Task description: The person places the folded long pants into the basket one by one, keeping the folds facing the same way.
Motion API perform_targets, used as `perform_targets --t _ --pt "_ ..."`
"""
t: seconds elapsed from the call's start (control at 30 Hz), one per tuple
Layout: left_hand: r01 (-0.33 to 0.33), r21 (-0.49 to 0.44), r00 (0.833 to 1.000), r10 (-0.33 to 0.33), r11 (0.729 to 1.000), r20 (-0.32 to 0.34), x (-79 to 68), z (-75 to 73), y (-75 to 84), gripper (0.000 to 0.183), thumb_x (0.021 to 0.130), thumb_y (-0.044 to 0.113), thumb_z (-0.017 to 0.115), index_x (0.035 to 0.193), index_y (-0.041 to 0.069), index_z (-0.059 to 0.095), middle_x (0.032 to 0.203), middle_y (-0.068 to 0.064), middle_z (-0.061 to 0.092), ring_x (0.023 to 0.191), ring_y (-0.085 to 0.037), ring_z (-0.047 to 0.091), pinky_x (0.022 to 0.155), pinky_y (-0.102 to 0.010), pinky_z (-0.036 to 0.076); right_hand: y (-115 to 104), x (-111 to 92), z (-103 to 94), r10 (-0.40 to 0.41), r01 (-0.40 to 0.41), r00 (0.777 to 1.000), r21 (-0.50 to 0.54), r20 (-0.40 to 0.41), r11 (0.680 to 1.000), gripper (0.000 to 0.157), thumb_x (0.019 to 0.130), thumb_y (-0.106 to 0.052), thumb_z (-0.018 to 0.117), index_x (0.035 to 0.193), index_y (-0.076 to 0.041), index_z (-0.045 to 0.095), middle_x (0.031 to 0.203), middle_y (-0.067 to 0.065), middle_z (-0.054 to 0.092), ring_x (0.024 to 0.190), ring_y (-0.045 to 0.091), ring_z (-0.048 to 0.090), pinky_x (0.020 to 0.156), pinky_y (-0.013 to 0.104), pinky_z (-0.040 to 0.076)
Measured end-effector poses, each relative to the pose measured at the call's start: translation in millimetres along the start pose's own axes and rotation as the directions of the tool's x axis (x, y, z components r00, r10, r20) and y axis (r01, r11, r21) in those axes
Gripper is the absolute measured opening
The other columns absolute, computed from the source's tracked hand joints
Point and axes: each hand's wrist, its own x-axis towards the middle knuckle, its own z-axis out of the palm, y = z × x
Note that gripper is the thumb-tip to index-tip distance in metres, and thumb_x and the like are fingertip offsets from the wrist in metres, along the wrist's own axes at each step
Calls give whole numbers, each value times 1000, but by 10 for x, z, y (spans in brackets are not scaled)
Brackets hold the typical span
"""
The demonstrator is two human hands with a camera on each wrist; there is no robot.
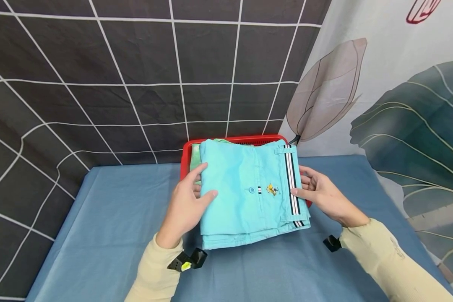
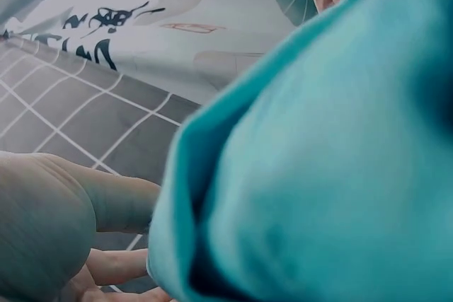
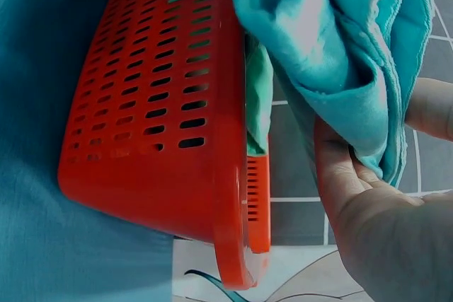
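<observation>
Folded turquoise pants (image 1: 230, 188) with a black-and-white striped band, a blue button and a small embroidered figure are held over a red plastic basket (image 1: 184, 161). My left hand (image 1: 183, 205) grips their left edge, thumb on top and other fingers partly hidden at the side. At the striped edge, my right hand (image 1: 324, 195) pinches the cloth. In the right wrist view the right thumb and fingers clasp the folded layers (image 3: 382, 97) from both sides, above the basket's rim. Blurred turquoise cloth (image 2: 318, 175) fills much of the left wrist view.
Light green cloth (image 1: 195, 157) lies in the basket, partly covered by the pants. The basket stands on a blue-covered table (image 1: 128, 218) against a dark grid-patterned curtain (image 1: 147, 54). A white leaf-print curtain (image 1: 381, 105) hangs at the right. Both sleeves carry black wrist devices.
</observation>
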Motion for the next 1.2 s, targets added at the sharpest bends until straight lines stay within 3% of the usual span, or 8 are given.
perform_targets --t 0.8,1.2 --pt "31 36 999 -30 999 -35 217 -73 -55 63 94 8 70 152 15 46 131 -18 58 103 -29 61 87 -48 53 -79 211 49 19 -18 1000 14 -25 1000 80 97 -5 66 159 1 16 141 29 51 111 12 66 88 28 56" --pt "26 20 999 -25 999 -43 316 -88 -95 61 96 6 67 152 14 45 132 -19 59 111 -30 61 93 -50 51 -80 318 77 40 -38 999 46 -34 998 79 97 -5 65 159 -1 16 140 29 53 103 15 70 85 32 58"
